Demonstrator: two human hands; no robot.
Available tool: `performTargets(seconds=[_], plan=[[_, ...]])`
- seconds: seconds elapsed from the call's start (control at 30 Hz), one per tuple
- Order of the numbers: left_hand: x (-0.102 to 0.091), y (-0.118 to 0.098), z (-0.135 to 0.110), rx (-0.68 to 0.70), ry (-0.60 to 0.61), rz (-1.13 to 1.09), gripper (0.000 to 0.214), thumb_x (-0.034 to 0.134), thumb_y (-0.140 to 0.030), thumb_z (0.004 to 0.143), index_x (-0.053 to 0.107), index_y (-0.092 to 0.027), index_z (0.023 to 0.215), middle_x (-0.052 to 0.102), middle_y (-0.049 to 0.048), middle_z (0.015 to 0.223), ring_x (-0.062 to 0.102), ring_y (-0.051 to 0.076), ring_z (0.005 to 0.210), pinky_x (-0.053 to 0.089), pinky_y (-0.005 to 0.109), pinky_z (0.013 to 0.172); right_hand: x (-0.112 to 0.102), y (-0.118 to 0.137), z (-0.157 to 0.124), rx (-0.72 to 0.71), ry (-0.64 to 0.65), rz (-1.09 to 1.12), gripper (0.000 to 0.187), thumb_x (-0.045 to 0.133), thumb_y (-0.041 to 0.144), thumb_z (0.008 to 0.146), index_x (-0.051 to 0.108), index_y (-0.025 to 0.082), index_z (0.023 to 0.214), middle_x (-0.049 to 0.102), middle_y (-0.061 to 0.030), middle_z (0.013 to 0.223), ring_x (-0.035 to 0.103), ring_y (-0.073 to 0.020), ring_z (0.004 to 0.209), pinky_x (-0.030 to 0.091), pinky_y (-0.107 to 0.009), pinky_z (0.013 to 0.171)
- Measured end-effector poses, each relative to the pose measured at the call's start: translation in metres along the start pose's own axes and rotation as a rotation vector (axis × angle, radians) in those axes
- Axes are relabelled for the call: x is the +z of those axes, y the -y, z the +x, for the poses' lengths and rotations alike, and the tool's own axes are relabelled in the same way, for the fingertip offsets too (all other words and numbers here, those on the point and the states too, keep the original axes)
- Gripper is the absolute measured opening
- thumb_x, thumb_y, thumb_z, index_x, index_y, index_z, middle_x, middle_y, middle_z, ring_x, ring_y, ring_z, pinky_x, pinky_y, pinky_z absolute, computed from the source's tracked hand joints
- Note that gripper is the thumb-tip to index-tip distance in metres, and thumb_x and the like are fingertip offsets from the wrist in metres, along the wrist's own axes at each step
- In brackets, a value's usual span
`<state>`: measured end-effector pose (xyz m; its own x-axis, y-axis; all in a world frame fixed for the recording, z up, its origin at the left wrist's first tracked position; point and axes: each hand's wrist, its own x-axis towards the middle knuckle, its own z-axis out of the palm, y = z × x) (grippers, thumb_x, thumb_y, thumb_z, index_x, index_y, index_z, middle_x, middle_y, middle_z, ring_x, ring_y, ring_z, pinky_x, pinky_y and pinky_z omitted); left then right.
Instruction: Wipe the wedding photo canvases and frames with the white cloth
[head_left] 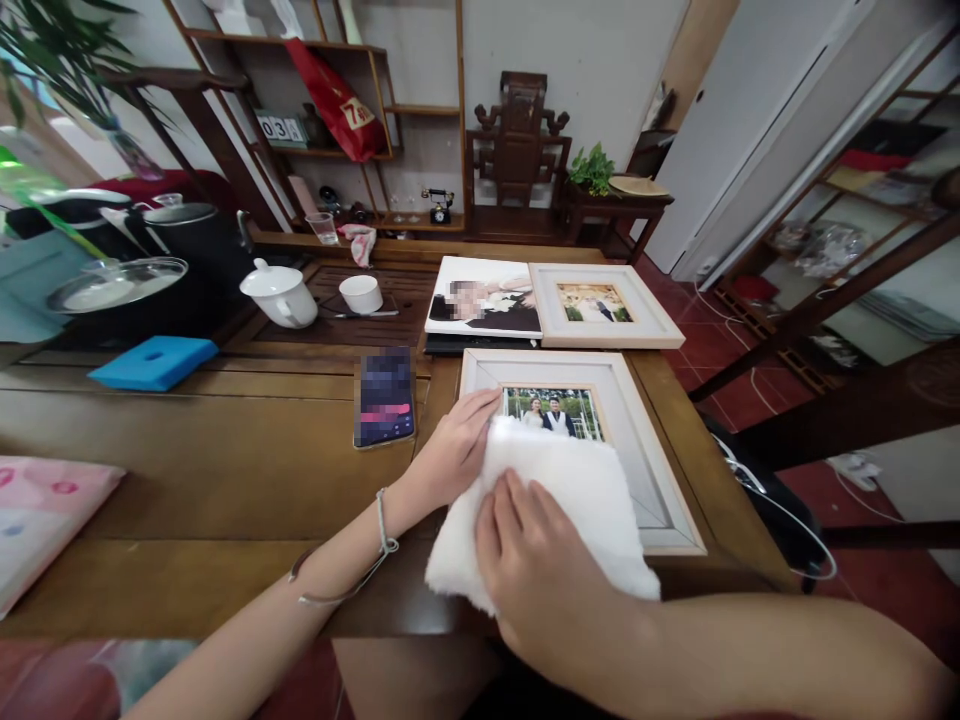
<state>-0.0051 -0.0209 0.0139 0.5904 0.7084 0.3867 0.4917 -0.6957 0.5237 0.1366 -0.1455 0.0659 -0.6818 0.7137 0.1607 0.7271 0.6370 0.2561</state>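
Observation:
A picture frame with a pale wooden border and a photo of two people lies flat on the table in front of me. My left hand holds its left side, fingers over the border and thumb hidden. A fluffy white cloth is spread over the lower part of the frame and hangs past its near left corner. My right hand is on the cloth, fingers bent together and pressed into it.
Behind the frame lie a photo panel and a second picture frame. Left of my hands are a phone, a blue sponge block, a lidded white cup and a small white bowl. The table's right edge is close by.

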Motion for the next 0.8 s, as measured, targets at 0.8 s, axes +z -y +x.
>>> performTargets(seconds=[0.8], plan=[[-0.004,-0.006,0.000,-0.055,0.041,0.021,0.044,0.045,-0.018,0.095,0.047,-0.013,0.139,0.048,0.0166,0.145,0.042,0.029,0.138,0.038,0.052,0.116,0.035,-0.132,-0.094,0.169,0.013,0.180,0.087,0.047,0.000,0.066,0.034,0.018,0.150,0.037,-0.0096,0.156,0.018,-0.0308,0.148,0.026,-0.061,0.115]])
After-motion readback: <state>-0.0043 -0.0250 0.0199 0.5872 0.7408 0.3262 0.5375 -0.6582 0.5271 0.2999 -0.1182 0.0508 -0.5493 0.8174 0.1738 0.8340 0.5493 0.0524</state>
